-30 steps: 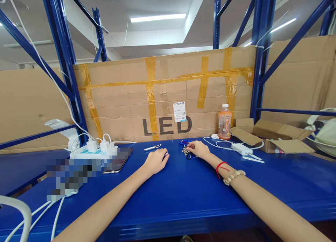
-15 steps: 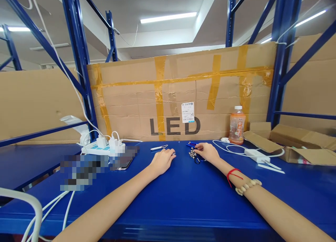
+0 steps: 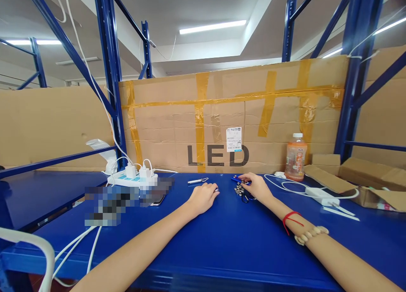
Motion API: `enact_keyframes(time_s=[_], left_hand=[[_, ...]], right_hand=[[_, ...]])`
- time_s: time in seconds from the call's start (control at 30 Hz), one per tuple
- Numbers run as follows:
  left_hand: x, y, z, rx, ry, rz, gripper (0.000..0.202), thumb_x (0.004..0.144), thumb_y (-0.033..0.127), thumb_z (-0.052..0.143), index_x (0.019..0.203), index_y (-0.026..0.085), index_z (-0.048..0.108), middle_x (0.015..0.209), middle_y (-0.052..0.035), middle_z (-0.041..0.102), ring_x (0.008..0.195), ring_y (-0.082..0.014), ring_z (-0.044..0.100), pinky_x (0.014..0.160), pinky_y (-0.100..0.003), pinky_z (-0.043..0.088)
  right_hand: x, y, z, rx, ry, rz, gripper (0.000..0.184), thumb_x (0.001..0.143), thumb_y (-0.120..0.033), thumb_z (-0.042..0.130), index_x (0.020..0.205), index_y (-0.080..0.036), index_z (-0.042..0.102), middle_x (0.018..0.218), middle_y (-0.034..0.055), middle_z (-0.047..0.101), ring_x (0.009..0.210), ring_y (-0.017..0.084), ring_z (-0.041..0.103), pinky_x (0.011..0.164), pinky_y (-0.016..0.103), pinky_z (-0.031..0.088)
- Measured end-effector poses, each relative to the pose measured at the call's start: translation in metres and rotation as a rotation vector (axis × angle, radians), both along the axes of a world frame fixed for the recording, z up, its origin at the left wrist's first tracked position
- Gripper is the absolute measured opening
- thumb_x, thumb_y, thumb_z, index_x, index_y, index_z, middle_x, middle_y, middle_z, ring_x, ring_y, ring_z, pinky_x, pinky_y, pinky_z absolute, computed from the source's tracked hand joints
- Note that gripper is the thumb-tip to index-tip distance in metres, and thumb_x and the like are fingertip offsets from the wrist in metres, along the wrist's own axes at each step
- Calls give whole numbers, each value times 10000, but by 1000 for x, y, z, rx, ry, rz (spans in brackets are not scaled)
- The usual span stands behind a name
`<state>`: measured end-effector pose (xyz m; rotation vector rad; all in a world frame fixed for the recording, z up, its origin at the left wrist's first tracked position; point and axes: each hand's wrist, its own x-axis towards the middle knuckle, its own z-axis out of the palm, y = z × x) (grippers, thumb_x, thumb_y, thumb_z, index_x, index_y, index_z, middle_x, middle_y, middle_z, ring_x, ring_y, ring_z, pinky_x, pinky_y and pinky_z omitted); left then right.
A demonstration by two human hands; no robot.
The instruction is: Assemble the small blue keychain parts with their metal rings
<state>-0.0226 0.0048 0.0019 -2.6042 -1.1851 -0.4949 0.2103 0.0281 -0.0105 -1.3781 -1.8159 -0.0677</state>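
Note:
My left hand (image 3: 203, 197) rests knuckles-up on the blue table (image 3: 222, 245), fingers curled around a small silver object that peeks out at its fingertips. My right hand (image 3: 256, 186) lies a little to the right, fingertips touching a blue pen-like item (image 3: 238, 180) at the back of a pile of small silver metal parts (image 3: 240, 189). A red string and a bead bracelet circle my right wrist. A slim silver tool (image 3: 197, 181) lies just behind my left hand.
A taped cardboard sheet marked LED (image 3: 234, 118) walls the back of the table. An orange drink bottle (image 3: 296, 156), a white adapter with cable (image 3: 318, 192) and open cardboard boxes (image 3: 358, 173) sit right. A power strip with chargers (image 3: 133, 178) and a phone are left.
The view has turned left and tilted up, so everything shifts right in the picture. My right hand's fingers have reached from the metal parts to the blue item behind them. My left hand stays put.

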Motion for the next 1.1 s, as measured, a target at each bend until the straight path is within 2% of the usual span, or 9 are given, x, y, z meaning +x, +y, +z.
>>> enact_keyframes(time_s=[0.1, 0.23, 0.33, 0.47, 0.7, 0.93, 1.1], left_hand=[[0, 0, 0, -5, -6, -9, 264, 892, 320, 263, 939, 188, 487, 918, -44, 598, 871, -191, 546, 701, -290, 435], [-1, -1, 0, -2, -11, -10, 262, 892, 322, 267, 938, 190, 488, 904, -48, 598, 877, -183, 548, 716, -278, 430], [-1, -1, 0, 0, -16, -7, 261, 891, 321, 266, 934, 191, 488, 904, -47, 598, 880, -184, 549, 718, -282, 430], [0, 1, -1, 0, -17, -5, 265, 890, 328, 267, 926, 191, 491, 898, -51, 598, 875, -185, 550, 717, -283, 429], [-1, 1, -2, 2, -49, 3, 259, 885, 326, 280, 928, 191, 496, 910, -49, 601, 894, -193, 546, 718, -298, 434], [-1, -1, 1, -13, -48, 12, 265, 882, 328, 281, 921, 193, 506, 913, -49, 603, 899, -186, 533, 719, -283, 434], [-1, -2, 0, 8, -44, 2, 268, 879, 338, 286, 914, 195, 510, 900, -48, 605, 887, -193, 534, 699, -284, 433]], right_hand=[[-1, -2, 1, -20, 5, 11, 267, 673, -85, 519, 895, -178, 636, 876, 36, 640, 783, 151, 594, 740, 263, 470], [-2, -2, 2, -43, 41, -5, 219, 726, -142, 511, 903, -174, 636, 885, 39, 652, 798, 154, 599, 762, 270, 465], [-3, -2, 2, -14, 13, -28, 189, 756, -191, 499, 883, -179, 639, 872, 38, 642, 768, 146, 594, 734, 267, 464], [-3, -3, 2, 10, -25, -40, 174, 727, -218, 543, 874, -194, 633, 826, 26, 615, 715, 130, 579, 682, 251, 460], [-3, -4, 3, -9, -44, -40, 231, 661, -152, 592, 889, -184, 622, 755, 10, 569, 707, 126, 556, 666, 244, 450], [-2, -1, 1, -19, -19, -15, 235, 677, -114, 577, 896, -185, 625, 817, 26, 605, 750, 133, 573, 695, 245, 460], [-3, -2, 3, -39, 15, -27, 162, 743, -235, 553, 877, -192, 632, 855, 27, 650, 748, 145, 594, 696, 247, 456]])
